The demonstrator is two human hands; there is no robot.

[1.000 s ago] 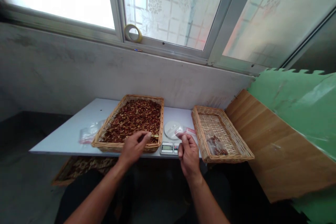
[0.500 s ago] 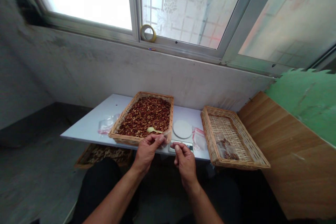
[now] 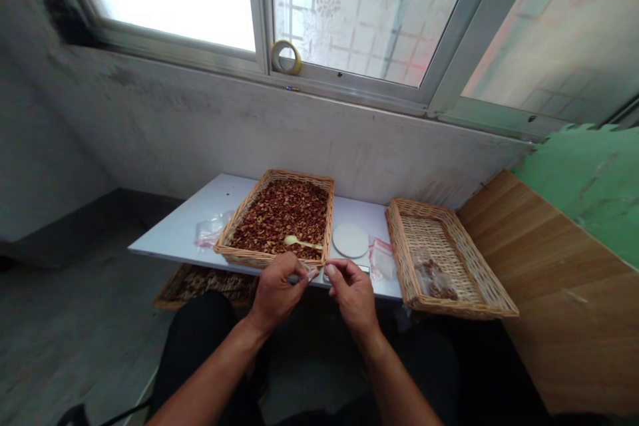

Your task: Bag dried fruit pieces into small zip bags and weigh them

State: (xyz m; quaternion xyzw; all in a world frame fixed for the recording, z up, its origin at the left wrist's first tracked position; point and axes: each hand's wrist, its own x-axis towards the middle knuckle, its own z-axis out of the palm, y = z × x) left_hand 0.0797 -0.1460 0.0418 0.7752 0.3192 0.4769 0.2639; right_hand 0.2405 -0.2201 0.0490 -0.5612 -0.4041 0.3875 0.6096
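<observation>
- White tabletop (image 3: 172,244) under the window, right in front of me
- Small clear plastic bag (image 3: 310,273) pinched tight in my left hand (image 3: 275,291), just above a woven wicker tray (image 3: 234,255)
- Right hand (image 3: 352,296) closed to a pinch beside the bag, can't tell if it's gripping
- Pale yellow spoon (image 3: 302,242) resting on dried red fruit pieces (image 3: 279,216) in that tray

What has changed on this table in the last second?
The hands and have come together at the table's front edge, both pinching a small clear bag. A yellow spoon now lies on the red pieces in the left basket. Another bag now lies flat beside the round plate. Both baskets stayed in place on the table.
</observation>
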